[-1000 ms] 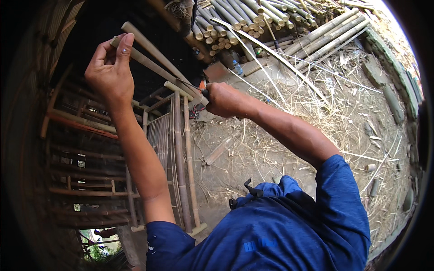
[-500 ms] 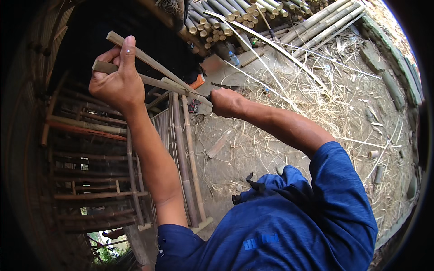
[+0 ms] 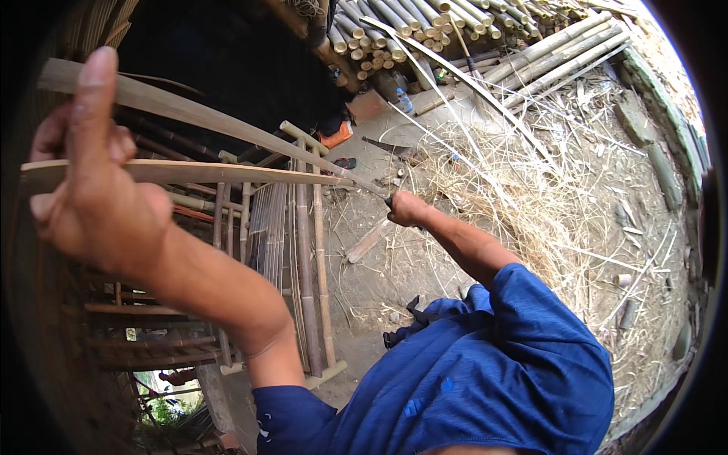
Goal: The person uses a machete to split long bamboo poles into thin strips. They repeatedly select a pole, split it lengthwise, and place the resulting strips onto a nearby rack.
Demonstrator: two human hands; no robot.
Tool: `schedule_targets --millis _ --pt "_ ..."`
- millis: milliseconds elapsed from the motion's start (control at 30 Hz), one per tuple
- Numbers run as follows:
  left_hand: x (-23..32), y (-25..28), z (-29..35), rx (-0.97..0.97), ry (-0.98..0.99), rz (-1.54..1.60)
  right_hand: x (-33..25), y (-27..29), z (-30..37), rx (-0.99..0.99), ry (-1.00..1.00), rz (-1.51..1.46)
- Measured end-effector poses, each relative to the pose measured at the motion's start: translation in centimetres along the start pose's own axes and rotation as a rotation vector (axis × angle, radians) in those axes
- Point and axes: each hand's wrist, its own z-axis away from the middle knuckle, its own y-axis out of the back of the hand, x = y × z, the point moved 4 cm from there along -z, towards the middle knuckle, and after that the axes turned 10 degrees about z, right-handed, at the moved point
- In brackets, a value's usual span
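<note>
My left hand (image 3: 98, 178) is raised at the far left, thumb up and fingers curled round the spread ends of a split bamboo strip. The upper half (image 3: 205, 115) passes behind my thumb, and the lower half (image 3: 227, 173) crosses at my palm. Both halves slope right and come together near my right hand (image 3: 407, 209). That hand is closed on the dark handle of a knife (image 3: 370, 186), whose blade lies where the halves meet. Most of the handle is hidden in my fist.
A bamboo frame (image 3: 305, 265) stands beneath my left arm. Pale shavings (image 3: 516, 197) cover the ground at right. Bamboo poles (image 3: 425, 19) are stacked at the back, near a water bottle (image 3: 404, 100). A wood piece (image 3: 369, 241) lies below my right hand.
My left hand has moved far left and nearer, and the halves now show much longer and wider apart. My right hand has shifted right and slightly down with the knife.
</note>
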Motion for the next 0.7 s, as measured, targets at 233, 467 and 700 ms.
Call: schedule_targets --millis 233,467,700 --pt "-6.9 6.3 8.8 0.107 0.387 0.215 -5.7 6.7 9.3 -0.009 -0.032 -0.144" --pt "-14.0 -0.3 33.0 -0.348 0.857 0.264 -7.2 8.5 11.6 -0.28 -0.081 -0.316" --pt "-17.7 -4.2 35.6 -0.206 0.835 0.242 -4.3 2.4 8.7 -0.187 -0.089 -0.442"
